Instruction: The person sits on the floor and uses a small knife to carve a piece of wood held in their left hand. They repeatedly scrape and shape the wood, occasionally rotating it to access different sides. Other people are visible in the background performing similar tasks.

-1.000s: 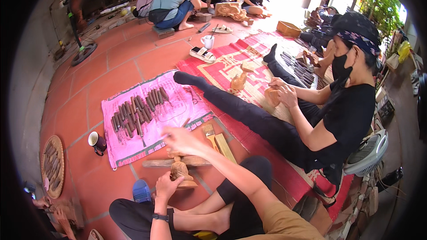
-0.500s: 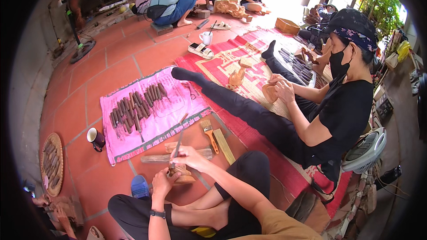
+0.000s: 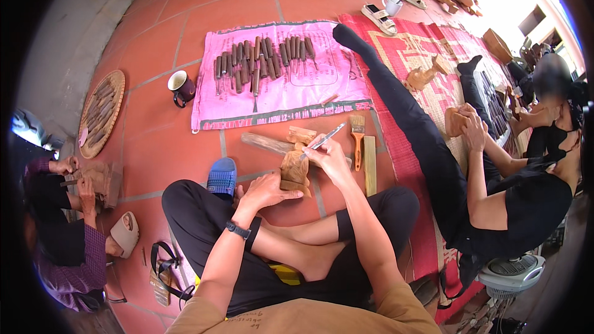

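Seated cross-legged on a red tile floor (image 3: 154,142), carving. Left hand (image 3: 263,190) clasped around the base of a small wooden figure (image 3: 295,170), fingers curled along its lower edge, steadying it upright just in front of the knees. Right hand (image 3: 331,158) closed in a narrow grip on a thin metal chisel (image 3: 323,141), tip laid against the upper part of the figure. Black watch (image 3: 238,230) on the left wrist. Blue sandal (image 3: 222,176) just left of the figure.

Just beyond, on the tiles: a rough wooden stick (image 3: 266,143) lying behind the figure, a paintbrush (image 3: 357,131) and a flat wooden slat (image 3: 369,156) side by side to its right.

Farther out, a pink sheet (image 3: 322,89) lined with a row of dark-handled carving tools (image 3: 263,62) (laid out neatly, handles parallel). Dark mug (image 3: 182,86) off its left edge; round woven tray (image 3: 102,111) farther left.

At right, another person in black seated on a red patterned mat (image 3: 421,49), legs stretched, both hands on a wooden block (image 3: 456,120). At lower left, a third person bent over another carving (image 3: 99,176).
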Demonstrator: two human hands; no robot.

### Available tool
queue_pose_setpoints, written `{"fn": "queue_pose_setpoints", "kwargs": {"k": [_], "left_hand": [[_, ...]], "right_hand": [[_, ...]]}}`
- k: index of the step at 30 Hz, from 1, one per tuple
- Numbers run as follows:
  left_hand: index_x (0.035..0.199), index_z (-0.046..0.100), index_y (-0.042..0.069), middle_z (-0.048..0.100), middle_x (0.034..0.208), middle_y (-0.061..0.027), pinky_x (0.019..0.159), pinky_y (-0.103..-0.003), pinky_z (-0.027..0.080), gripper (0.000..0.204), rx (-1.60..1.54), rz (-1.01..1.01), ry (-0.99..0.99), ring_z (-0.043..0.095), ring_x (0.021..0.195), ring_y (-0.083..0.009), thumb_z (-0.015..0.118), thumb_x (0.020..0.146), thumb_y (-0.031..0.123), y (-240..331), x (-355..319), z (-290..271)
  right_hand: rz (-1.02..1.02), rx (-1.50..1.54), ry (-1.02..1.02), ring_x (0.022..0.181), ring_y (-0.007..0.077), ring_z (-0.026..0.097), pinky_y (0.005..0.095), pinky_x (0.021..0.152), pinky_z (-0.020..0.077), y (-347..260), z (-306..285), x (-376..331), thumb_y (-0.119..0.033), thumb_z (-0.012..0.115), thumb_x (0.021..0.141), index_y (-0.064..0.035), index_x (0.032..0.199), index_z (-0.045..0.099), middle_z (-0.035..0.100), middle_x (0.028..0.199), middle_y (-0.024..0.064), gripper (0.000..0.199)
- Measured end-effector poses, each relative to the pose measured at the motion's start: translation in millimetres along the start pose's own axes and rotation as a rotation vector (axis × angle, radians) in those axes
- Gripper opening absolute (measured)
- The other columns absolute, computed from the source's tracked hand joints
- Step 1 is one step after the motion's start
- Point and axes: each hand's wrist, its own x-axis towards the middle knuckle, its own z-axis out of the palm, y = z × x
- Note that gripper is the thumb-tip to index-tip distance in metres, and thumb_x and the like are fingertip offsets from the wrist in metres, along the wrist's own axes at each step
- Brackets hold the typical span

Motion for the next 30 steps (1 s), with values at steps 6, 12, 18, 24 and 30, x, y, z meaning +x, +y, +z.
{"fn": "queue_pose_setpoints", "kwargs": {"k": [6, 12, 18, 24, 30], "left_hand": [[0.120, 0.058, -0.003, 0.066, 0.112, -0.0257, 0.089, -0.049, 0.050, 0.083, -0.028, 0.000, 0.041, 0.062, 0.108, -0.0427, 0.074, 0.073, 0.063, 7.6, -5.2, 2.4], [0.107, 0.064, -0.008, 0.067, 0.105, -0.0276, 0.086, -0.050, 0.051, 0.071, 0.033, -0.020, 0.007, 0.065, 0.099, -0.0440, 0.073, 0.077, 0.057, 17.2, -8.1, -8.4], [0.096, 0.069, -0.007, 0.067, 0.107, -0.0286, 0.088, -0.049, 0.052, 0.059, 0.045, -0.028, 0.072, 0.065, 0.103, -0.0431, 0.074, 0.078, 0.049, 11.8, -4.8, 3.8], [0.122, 0.050, -0.015, 0.062, 0.116, -0.0304, 0.091, -0.047, 0.052, 0.083, -0.007, -0.027, 0.093, 0.064, 0.106, -0.0428, 0.071, 0.081, 0.053, 11.0, -6.4, 6.0], [0.135, 0.035, -0.016, 0.049, 0.134, -0.0326, 0.094, -0.045, 0.050, 0.090, -0.002, -0.058, 0.058, 0.059, 0.117, -0.0422, 0.065, 0.085, 0.053, 15.2, -6.4, 12.0]], "right_hand": [[-0.013, -0.252, 0.074, 0.082, 0.0124, 0.065, 0.0308, 0.076, 0.0519, 7.0, 15.8, 4.6, -0.006, 0.069, 0.089, -0.0001, 0.091, 0.063, 0.068, 0.085, 0.0064, 0.008], [-0.053, -0.515, -0.086, 0.078, 0.0144, 0.065, 0.0322, 0.074, 0.0523, -2.2, 25.4, 15.0, -0.004, 0.070, 0.086, 0.0003, 0.100, 0.064, 0.067, 0.080, 0.0081, 0.016], [-0.042, -0.670, -0.055, 0.070, 0.0150, 0.064, 0.0338, 0.065, 0.0513, -16.0, 33.8, 33.3, -0.003, 0.070, 0.084, 0.0017, 0.104, 0.063, 0.065, 0.074, 0.0099, 0.021], [-0.007, -0.814, -0.135, 0.069, 0.0238, 0.066, 0.0393, 0.065, 0.0501, -13.6, 44.0, 34.9, -0.004, 0.070, 0.083, 0.0018, 0.098, 0.064, 0.066, 0.075, 0.0148, 0.017], [-0.013, -0.875, -0.039, 0.089, 0.0412, 0.067, 0.0476, 0.077, 0.0512, -22.9, 49.9, 44.8, -0.008, 0.068, 0.084, 0.0030, 0.091, 0.063, 0.068, 0.087, 0.0244, 0.014]]}}
